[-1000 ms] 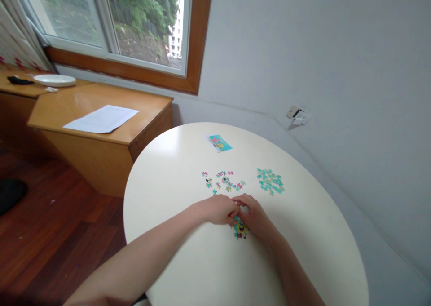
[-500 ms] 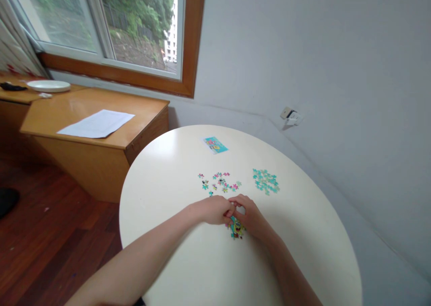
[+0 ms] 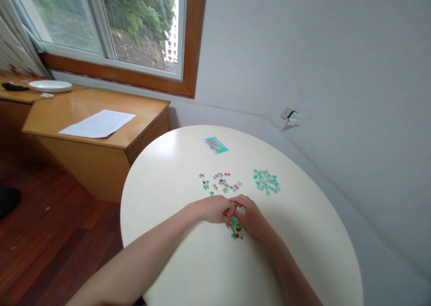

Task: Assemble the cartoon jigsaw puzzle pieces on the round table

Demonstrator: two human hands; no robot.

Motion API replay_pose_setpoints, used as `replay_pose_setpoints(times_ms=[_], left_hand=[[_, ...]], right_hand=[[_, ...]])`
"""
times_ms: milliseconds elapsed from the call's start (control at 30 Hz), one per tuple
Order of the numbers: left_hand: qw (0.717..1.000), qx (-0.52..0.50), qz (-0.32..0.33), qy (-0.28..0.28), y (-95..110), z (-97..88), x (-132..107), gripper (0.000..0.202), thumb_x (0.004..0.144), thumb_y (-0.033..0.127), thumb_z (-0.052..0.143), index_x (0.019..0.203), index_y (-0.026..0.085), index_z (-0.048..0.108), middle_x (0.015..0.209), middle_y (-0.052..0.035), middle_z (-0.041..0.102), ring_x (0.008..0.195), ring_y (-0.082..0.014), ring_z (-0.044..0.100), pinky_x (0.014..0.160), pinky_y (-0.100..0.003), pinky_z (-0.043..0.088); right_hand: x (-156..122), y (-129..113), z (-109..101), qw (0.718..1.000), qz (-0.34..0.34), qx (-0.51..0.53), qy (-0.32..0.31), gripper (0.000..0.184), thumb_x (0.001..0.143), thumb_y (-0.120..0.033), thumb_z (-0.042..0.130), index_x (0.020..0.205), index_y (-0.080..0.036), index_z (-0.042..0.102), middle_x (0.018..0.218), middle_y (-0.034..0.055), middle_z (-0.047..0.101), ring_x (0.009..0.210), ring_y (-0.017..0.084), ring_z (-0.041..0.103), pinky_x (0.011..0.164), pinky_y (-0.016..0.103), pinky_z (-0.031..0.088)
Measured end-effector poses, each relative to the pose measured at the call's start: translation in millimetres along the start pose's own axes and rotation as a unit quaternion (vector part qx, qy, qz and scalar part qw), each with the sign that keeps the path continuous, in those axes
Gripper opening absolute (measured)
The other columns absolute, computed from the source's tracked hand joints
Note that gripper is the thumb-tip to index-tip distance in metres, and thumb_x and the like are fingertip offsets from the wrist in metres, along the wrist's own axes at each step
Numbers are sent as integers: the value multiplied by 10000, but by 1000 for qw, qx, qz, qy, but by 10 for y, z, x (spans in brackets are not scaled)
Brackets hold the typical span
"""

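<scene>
A partly joined jigsaw puzzle [image 3: 238,229] with a yellow cartoon figure on turquoise lies near the middle of the round table. My left hand [image 3: 220,208] is closed at its upper edge, fingers curled in. My right hand [image 3: 247,211] meets it there, thumb and fingers bent together in a pinch. The fingertips of both hands touch or nearly touch, and whatever is between them is hidden. Just beyond lie loose puzzle pieces [image 3: 222,181] in pink, yellow and turquoise. Right of these is a cluster of turquoise puzzle pieces [image 3: 266,181].
A small picture card [image 3: 216,145] with cartoon figures lies at the far side of the white round table [image 3: 175,162]. At left, a wooden cabinet [image 3: 148,119] bears a sheet of paper [image 3: 99,123] and a white plate [image 3: 50,86]. The wall [image 3: 319,50] borders the table's right.
The view has shifted very slightly. Both hands stay together at the puzzle's upper edge, with barely any movement, and the loose pieces lie as before.
</scene>
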State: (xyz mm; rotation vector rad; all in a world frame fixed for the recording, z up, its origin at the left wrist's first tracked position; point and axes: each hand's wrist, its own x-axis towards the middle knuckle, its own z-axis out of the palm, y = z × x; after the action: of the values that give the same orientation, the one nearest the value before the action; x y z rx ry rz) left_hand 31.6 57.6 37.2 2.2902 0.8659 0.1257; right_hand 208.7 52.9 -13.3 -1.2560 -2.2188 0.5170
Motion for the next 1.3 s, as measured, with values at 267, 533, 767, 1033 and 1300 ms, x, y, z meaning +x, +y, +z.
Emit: replay_pose_setpoints(times_ms=[267,533,767,1033,1300], left_hand=[[1000,-24,9,6,-62,34,14,206,685,120,618,597,173,440,530,68,396,510,-71,366,485,-199,251],[999,-35,18,5,-91,26,11,174,688,95,593,614,169,454,549,68,404,531,-66,383,502,-187,274],[999,-32,2,7,-80,8,8,197,689,125,622,599,165,451,539,70,401,519,-64,375,488,-193,258],[999,-41,6,20,-97,15,4,167,683,93,602,609,167,472,542,69,408,524,-69,378,497,-193,266],[998,-64,11,26,-112,18,6,173,697,114,592,606,163,453,552,69,412,529,-65,375,506,-193,270]], right_hand=[[5,3,-3,1000,6,-6,-9,139,742,-223,584,861,-216,654,780,20,626,747,173,546,717,322,409],[15,-23,-20,1000,-11,-5,-8,124,737,-187,598,850,-204,647,762,12,618,741,167,551,709,303,410],[21,7,4,1000,-21,-7,4,101,737,-205,619,834,-208,644,743,8,611,731,163,545,698,295,404],[28,-22,-3,1000,-16,-12,0,72,741,-200,605,802,-205,643,739,9,610,724,157,539,694,292,402],[23,-25,2,1000,-11,-9,-1,73,740,-183,601,797,-208,639,745,11,610,734,159,536,702,293,400]])
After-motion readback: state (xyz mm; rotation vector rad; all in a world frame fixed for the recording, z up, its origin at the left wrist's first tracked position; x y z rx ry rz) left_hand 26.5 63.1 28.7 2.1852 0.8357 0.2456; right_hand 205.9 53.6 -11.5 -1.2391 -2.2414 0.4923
